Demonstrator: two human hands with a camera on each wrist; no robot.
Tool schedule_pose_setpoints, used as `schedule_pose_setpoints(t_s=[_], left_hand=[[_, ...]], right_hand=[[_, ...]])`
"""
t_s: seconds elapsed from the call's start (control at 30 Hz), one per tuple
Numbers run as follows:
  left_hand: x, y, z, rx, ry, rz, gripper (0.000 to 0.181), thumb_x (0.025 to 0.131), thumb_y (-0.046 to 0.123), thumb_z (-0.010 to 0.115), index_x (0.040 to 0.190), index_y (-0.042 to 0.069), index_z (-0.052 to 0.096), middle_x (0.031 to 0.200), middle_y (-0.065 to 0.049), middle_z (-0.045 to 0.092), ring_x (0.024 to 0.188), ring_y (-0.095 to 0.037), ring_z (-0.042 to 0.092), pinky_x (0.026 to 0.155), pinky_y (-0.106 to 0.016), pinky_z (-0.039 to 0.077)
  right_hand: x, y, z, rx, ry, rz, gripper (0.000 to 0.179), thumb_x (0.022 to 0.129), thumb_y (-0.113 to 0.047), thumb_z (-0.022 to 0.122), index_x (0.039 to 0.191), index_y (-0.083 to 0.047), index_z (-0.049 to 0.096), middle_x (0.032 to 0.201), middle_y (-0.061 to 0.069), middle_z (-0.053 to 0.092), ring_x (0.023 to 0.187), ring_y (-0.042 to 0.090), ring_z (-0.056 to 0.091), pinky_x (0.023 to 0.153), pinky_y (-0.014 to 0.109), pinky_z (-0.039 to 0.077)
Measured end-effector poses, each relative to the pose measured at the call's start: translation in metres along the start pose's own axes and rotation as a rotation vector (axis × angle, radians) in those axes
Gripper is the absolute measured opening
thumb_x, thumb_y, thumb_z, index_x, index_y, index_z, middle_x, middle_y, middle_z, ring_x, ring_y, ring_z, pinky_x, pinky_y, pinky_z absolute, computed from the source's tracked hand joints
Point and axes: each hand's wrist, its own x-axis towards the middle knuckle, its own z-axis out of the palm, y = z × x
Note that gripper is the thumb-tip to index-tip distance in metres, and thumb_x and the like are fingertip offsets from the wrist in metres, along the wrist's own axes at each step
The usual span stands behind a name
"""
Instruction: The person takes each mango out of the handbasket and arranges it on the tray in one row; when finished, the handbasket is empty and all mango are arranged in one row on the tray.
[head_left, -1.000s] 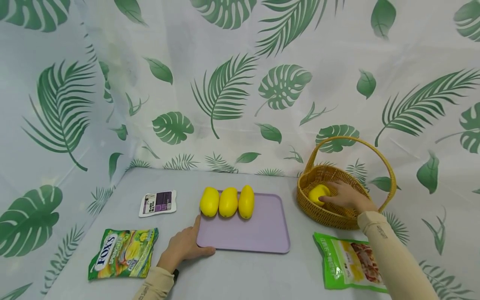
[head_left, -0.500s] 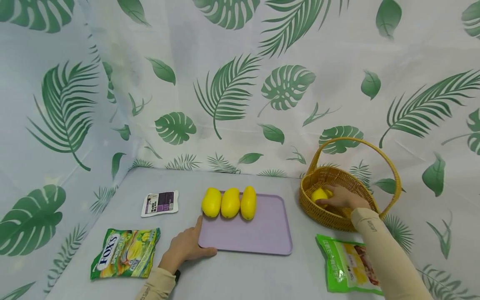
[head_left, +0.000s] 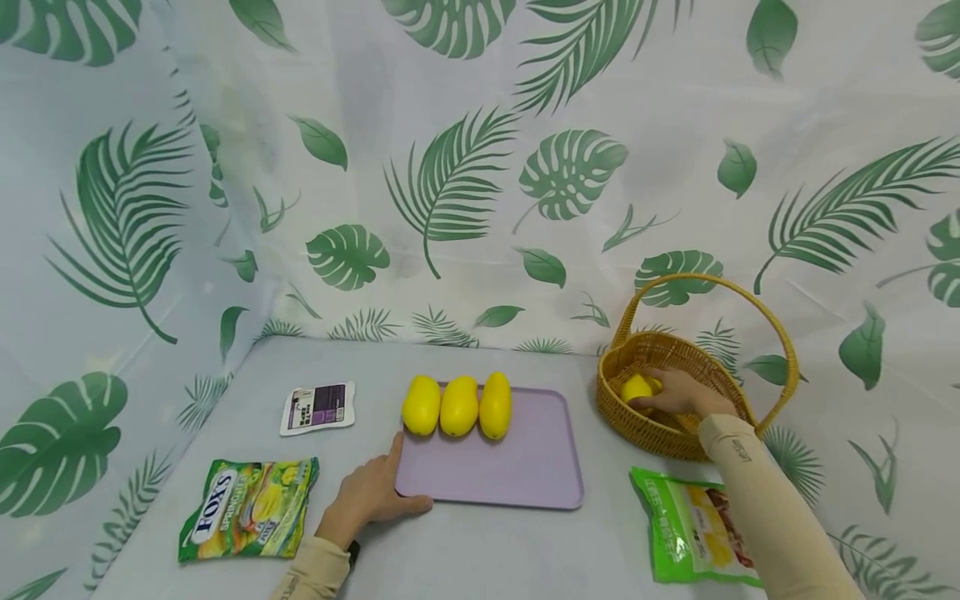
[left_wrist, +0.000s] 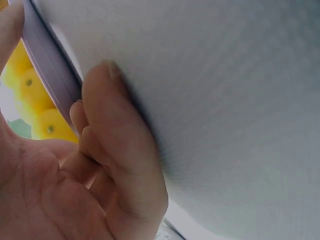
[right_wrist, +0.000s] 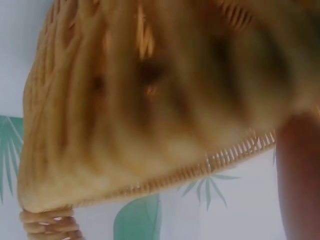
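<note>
In the head view my left hand point(head_left: 375, 492) holds the near-left corner of a lilac tray point(head_left: 495, 475), index finger along the left edge and thumb at the front. The left wrist view shows its other fingers bent low against the tray's side. Three yellow mangoes point(head_left: 459, 406) lie side by side at the tray's back left. To the right, my right hand point(head_left: 678, 392) reaches inside a wicker basket point(head_left: 652, 433) and grips a yellow fruit point(head_left: 636, 388), mostly covered by its fingers. Blurred basket weave point(right_wrist: 125, 125) fills much of the right wrist view.
A tall arched handle point(head_left: 783, 350) rises over the basket. A green snack bag point(head_left: 675, 525) lies under the right forearm. At left are a Fox's candy bag point(head_left: 251, 508) and a small purple-and-white packet point(head_left: 318, 408). Leaf-print cloth point(head_left: 465, 167) stands behind the table.
My right hand has shifted slightly left and lower in the basket, its fingers now covering more of the yellow fruit. The left hand and tray keep their place.
</note>
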Motion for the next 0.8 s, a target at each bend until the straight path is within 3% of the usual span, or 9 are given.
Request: schedule_pose_setpoints(t_s=[0.53, 0.8], left_hand=[[-0.002, 0.002, -0.002, 0.012, -0.006, 0.008, 0.122, 0.070, 0.064, 0.082, 0.159, 0.003, 0.023, 0.135, -0.027, 0.061, 0.114, -0.041, 0.065, 0.089, -0.057, 0.054], [-0.002, 0.000, 0.000, 0.008, -0.008, 0.003, 0.123, 0.070, 0.065, 0.081, 0.159, 0.004, 0.022, 0.137, -0.027, 0.060, 0.117, -0.042, 0.063, 0.092, -0.057, 0.053]], right_hand=[[-0.017, 0.010, 0.000, 0.029, 0.041, 0.001, 0.099, 0.088, -0.067, 0.062, 0.153, 0.004, 0.035, 0.151, 0.040, 0.035, 0.137, 0.062, 0.033, 0.107, 0.073, 0.034], [-0.025, 0.010, -0.002, 0.068, 0.120, -0.031, 0.097, 0.090, -0.065, 0.061, 0.153, 0.004, 0.034, 0.151, 0.036, 0.040, 0.136, 0.059, 0.038, 0.105, 0.071, 0.037]])
